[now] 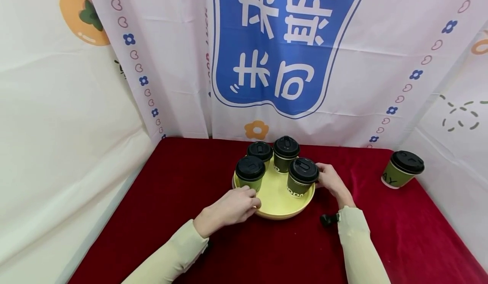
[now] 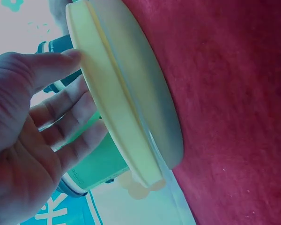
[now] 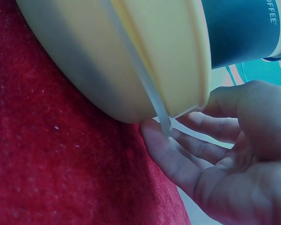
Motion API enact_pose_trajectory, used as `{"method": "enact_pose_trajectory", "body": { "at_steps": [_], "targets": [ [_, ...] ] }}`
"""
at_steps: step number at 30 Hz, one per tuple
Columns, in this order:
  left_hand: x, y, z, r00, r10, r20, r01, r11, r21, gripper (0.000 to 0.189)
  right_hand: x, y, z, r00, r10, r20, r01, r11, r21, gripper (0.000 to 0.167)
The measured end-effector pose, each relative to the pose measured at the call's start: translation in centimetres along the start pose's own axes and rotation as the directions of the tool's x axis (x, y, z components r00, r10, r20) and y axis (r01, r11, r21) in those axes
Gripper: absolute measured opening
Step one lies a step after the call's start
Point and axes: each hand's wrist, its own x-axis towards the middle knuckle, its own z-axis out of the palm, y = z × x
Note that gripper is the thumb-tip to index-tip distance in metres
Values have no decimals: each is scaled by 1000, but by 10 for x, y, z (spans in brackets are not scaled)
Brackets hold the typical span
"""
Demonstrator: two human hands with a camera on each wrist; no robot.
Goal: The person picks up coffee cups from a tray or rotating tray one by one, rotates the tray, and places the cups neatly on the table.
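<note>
We see the round yellow tray [image 1: 276, 202] between two hands on red cloth [image 1: 190, 178], the right hand [image 1: 331, 182] gripping its right rim, the left hand [image 1: 237, 205] with fingertips [image 2: 97, 127] touching its near-left edge, though whether they clasp we cannot tell.

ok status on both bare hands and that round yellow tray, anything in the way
Left hand, right hand gripping tray by rim. Four green paper cups with black lids upright on it. Nothing seen blocking; fifth matching cup off right.

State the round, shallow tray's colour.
Yellow: the round, shallow tray shows best in the head view.
</note>
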Motion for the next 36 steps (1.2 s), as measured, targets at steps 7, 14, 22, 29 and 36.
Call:
{"method": "enact_pose_trajectory", "body": {
  "at_steps": [7, 14, 22, 29, 36],
  "targets": [
    [16, 18, 0, 999, 45, -10, -45, 999, 10, 18, 0, -1, -1, 1000, 5, -7, -5, 1000, -2, 25],
    [35, 36, 4, 996, 84, -6, -83, 995, 50, 13, -9, -19, 2, 1000, 17, 13, -18, 999, 44, 22],
    [43, 49, 14, 998, 50, -40, -46, 996, 78, 8, -15, -28, 2, 1000, 9, 13, -10, 999, 33, 24],
    [41, 49, 13, 998, 43, -44, -39, 996, 76, 9, -1, -4, 0, 1000, 8, 5, -8, 1000, 27, 25],
    [32, 42, 13, 998, 39, -52, -36, 997, 63, 7, -1, -2, 1, 1000, 8, -1, -8, 1000, 14, 30]
  ]
}}
